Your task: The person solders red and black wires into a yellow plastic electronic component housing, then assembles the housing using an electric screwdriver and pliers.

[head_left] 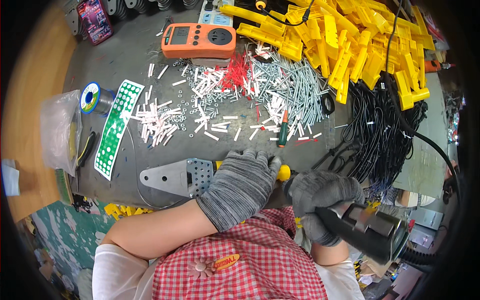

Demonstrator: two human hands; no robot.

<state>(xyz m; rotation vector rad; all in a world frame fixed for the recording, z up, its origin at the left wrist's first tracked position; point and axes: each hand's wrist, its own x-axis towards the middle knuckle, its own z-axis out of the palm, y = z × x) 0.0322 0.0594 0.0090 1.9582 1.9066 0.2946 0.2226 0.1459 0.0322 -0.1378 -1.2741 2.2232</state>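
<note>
My left hand (pixel 240 187), in a grey knit glove, is closed over the yellow handle (pixel 283 173) of a tool with a flat grey metal plate (pixel 162 179). That plate has two holes and a perforated guard (pixel 200 176), and it points left on the bench. In my right hand (pixel 320 197), also gloved, is a black power tool (pixel 360 222), perhaps an electric screwdriver, with a ribbed cord sleeve. Its front end sits close to the right end of the yellow handle; whether they touch is hidden. Just beyond lies a green-handled screwdriver (pixel 283 131).
Screws (pixel 300 85), white sleeves (pixel 157 120) and nuts lie scattered on the grey bench. Yellow plastic shells (pixel 360 45) and black cables (pixel 380 130) are heaped at right. An orange meter (pixel 199 41) stands far back. At left are a solder spool (pixel 96 98) and green sticker sheet (pixel 117 132).
</note>
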